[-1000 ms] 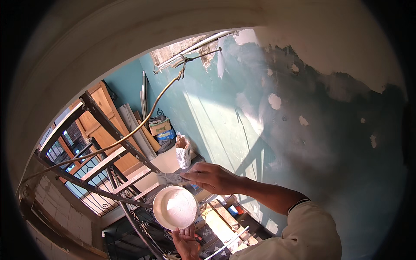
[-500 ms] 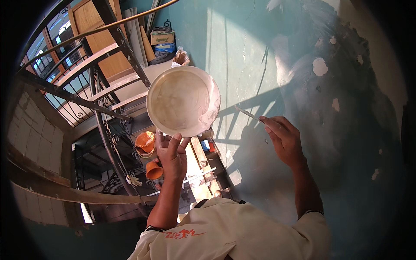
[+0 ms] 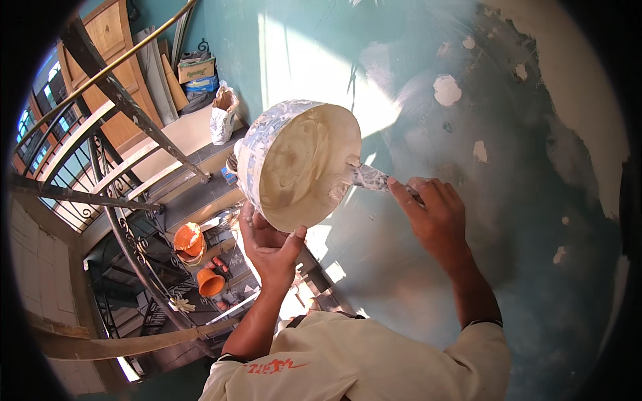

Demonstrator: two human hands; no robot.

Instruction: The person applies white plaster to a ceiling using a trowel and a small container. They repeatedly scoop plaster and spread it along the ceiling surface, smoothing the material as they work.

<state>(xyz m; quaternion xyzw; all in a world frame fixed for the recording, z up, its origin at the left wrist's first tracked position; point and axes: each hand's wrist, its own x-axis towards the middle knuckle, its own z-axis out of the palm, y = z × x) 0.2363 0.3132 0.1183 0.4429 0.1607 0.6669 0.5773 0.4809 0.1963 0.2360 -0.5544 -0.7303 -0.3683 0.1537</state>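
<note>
Gripping a tilted, smeared, round white bowl (image 3: 254, 157) in my left hand (image 3: 271, 250), a grey-smeared, flat-bladed putty knife (image 3: 370, 178) in my right hand (image 3: 436, 215).
Bowl's raised before me, blade at its right rim. Likely risks: hard blade pressure could push it loose; more tilt could slide pale paste (image 3: 294, 157) onto dark steps (image 3: 186, 195) below.

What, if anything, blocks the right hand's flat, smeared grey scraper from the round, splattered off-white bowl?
Nothing visible does: the flat, smeared grey scraper in the right hand overlaps the rim of the round, splattered off-white bowl, which the left hand holds.
</note>
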